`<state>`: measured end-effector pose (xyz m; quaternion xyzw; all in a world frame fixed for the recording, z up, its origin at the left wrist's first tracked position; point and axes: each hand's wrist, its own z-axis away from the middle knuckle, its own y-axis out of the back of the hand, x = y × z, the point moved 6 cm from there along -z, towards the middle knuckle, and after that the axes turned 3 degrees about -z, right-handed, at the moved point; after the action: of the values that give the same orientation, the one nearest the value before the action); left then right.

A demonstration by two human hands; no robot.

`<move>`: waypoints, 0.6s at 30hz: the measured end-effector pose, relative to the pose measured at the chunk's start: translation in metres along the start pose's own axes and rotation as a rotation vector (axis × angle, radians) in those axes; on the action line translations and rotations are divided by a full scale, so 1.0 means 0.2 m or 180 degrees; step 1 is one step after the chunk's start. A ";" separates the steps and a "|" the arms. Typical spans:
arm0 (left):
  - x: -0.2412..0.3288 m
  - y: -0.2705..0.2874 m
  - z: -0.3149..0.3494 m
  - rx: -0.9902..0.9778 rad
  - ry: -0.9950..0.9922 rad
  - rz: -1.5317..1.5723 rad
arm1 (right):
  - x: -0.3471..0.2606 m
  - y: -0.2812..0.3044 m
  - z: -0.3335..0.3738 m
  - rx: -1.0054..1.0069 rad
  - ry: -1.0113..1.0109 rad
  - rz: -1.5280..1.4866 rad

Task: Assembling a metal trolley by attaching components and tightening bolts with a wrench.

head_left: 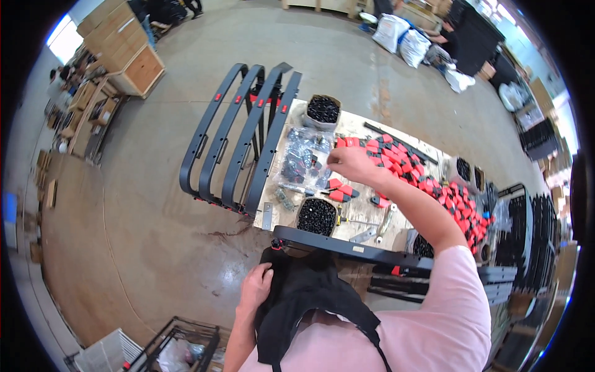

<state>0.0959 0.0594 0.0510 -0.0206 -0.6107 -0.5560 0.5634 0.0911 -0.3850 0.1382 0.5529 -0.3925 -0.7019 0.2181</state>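
My right hand (351, 163) reaches over the work table, fingers bent down and drawn together beside a clear plastic bag (296, 167) of small dark parts. What its fingertips hold, if anything, is hidden. Several red-and-black plastic end pieces (338, 193) lie just below that hand, and a big pile of red-and-black pieces (406, 162) spreads to its right. My left hand (256, 285) hangs low by my black apron (294, 285), its fingers loosely bent with nothing visible in them. Just above it is the red-fitted end of a long black metal bar (353, 248) along the table's near edge.
Curved black metal frames (238, 139) stand at the table's left. On the wooden tabletop (282, 217) are a box of black bolts (322, 110), a box of small black parts (317, 216), a screwdriver (356, 222) and a wrench (385, 223). A black metal rack (176, 344) stands lower left.
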 end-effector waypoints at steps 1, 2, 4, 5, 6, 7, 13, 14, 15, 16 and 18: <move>-0.04 0.00 0.09 0.0163 0.0232 -0.0015 | 0.06 -0.13 -0.14 -0.0033 0.0146 0.0160; -0.08 0.00 0.18 0.0325 0.0465 -0.0025 | 0.09 -0.25 -0.26 -0.0193 0.0238 0.0341; -0.14 -0.01 0.38 0.0511 0.0864 -0.0085 | 0.27 -0.47 -0.45 -0.0218 0.0222 0.0652; -0.17 -0.03 0.47 0.0624 0.1029 -0.0084 | 0.42 -0.56 -0.51 -0.0233 -0.0043 0.0960; -0.20 -0.05 0.57 0.0757 0.1225 -0.0094 | 0.52 -0.61 -0.55 -0.0249 -0.0277 0.1247; -0.22 -0.05 0.69 0.0902 0.1415 -0.0094 | 0.50 -0.67 -0.57 -0.0522 -0.0408 0.1291; -0.23 -0.13 0.96 0.1038 0.2120 0.0009 | 0.57 -0.73 -0.61 -0.0289 -0.0905 0.1169; -0.22 -0.14 0.95 0.0966 0.2104 0.0068 | 0.61 -0.72 -0.61 -0.0214 -0.0938 0.1151; -0.21 -0.13 0.91 0.0972 0.1976 0.0055 | 0.66 -0.73 -0.62 -0.0405 -0.0991 0.1120; -0.22 -0.11 0.87 0.1020 0.1997 0.0042 | 0.64 -0.73 -0.63 -0.0404 -0.0941 0.1101; -0.19 -0.05 0.76 0.0919 0.1555 -0.0215 | 0.60 -0.74 -0.61 -0.0291 -0.1127 0.0787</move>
<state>0.0025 0.1848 0.0566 0.2147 -0.5301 -0.4702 0.6722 0.1902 -0.4234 -0.0610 0.3583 -0.4572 -0.7730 0.2550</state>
